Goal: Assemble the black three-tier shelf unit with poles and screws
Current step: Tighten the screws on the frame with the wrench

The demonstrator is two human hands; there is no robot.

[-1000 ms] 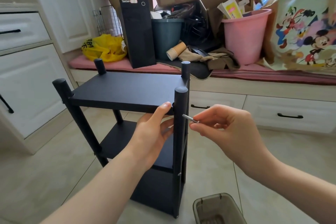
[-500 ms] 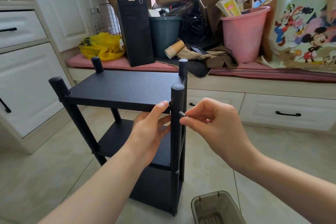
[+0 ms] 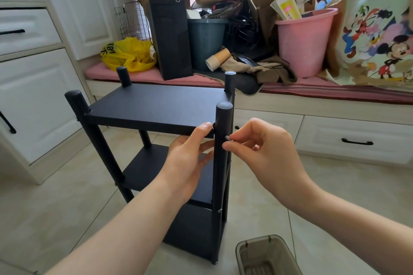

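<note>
The black three-tier shelf unit [image 3: 156, 107] stands upright on the tiled floor, with a round pole at each corner. My left hand [image 3: 190, 158] grips the front edge of the top board beside the near right pole [image 3: 222, 152], thumb on top of the board. My right hand [image 3: 263, 149] pinches a small silver screw [image 3: 228, 138] between thumb and fingers, its tip touching the right side of that pole just below the top board. Another screw head shows lower on the same pole.
A translucent grey plastic bin [image 3: 266, 257] sits on the floor at the lower right. Behind the shelf runs a window bench with drawers, piled with a black computer tower [image 3: 171, 35], a pink bucket [image 3: 301, 40], cardboard boxes and a yellow bag [image 3: 127, 53]. White cabinets [image 3: 29, 87] stand at the left.
My right hand has moved left, bringing the screw from open air up against the near right pole. My left hand has kept its hold on the top board.
</note>
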